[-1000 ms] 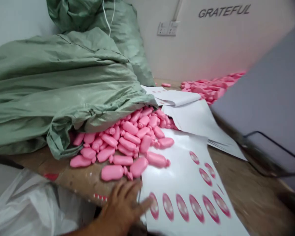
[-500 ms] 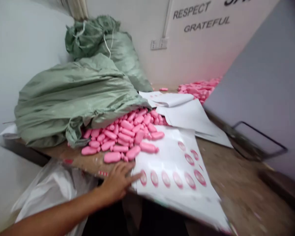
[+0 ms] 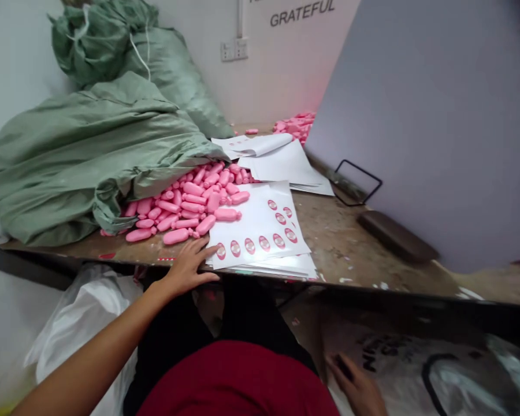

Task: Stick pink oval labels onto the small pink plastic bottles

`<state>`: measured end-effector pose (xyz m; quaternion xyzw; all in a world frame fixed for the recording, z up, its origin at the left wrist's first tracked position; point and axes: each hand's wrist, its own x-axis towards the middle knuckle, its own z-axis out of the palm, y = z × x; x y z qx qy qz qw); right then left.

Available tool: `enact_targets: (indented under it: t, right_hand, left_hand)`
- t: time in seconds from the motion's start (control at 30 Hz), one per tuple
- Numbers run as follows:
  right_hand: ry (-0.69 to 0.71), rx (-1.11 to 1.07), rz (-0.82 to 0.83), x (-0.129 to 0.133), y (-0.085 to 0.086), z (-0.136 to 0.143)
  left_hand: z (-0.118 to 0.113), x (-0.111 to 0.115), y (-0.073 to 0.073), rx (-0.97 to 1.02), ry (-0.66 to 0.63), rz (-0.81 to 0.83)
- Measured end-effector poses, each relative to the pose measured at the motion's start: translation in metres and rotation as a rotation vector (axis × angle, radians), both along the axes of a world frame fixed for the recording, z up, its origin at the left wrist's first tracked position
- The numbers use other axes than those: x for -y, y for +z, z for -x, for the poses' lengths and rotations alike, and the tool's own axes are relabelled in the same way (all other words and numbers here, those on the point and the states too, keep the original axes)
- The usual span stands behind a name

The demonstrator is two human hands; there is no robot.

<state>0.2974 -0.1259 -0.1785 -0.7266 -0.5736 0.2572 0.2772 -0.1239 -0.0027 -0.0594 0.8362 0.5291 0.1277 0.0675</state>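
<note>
My left hand (image 3: 189, 268) lies at the table's front edge, fingers spread, with fingertips on the left corner of a white sticker sheet (image 3: 260, 225). Oval pink-and-white stickers run along the sheet's front, with a few more at its right. Just beyond that hand, pink sausage-shaped pieces (image 3: 193, 202) spill from a green woven sack (image 3: 91, 156), some resting on the sheet. Low at the right, below table level, my right hand (image 3: 359, 384) is partly cut off by the frame. Its fingers are curled around something small and dark that I cannot make out.
More white sheets (image 3: 286, 164) lie behind on the brown table (image 3: 329, 248). A large grey panel (image 3: 420, 133) with a black wire stand (image 3: 359, 182) rises at right. Further pink pieces (image 3: 295, 124) are heaped at the back. Plastic bags (image 3: 86, 329) hang below the edge.
The view has tilted down and turned right, so the table appears higher and further left. My right hand has come into view. My left hand stays at the sheet's corner, thumb now spread apart.
</note>
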Motion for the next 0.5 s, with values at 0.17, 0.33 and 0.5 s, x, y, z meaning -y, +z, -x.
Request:
enact_targets:
  t: [0.17,0.33,0.5]
  right_hand:
    - [0.160,-0.046,-0.128,-0.052,0.091,-0.013]
    - [0.205,-0.006,-0.307,-0.142,0.133,0.033]
    - [0.204,0.008,-0.265,-0.190,0.115,0.049]
  left_hand:
    - [-0.009,0.004,-0.003,0.087,0.039,-0.052]
    - [-0.006,0.005,-0.012,0.096,0.022,-0.137]
    - [-0.001,0.005,-0.019,0.087,-0.028,-0.186]
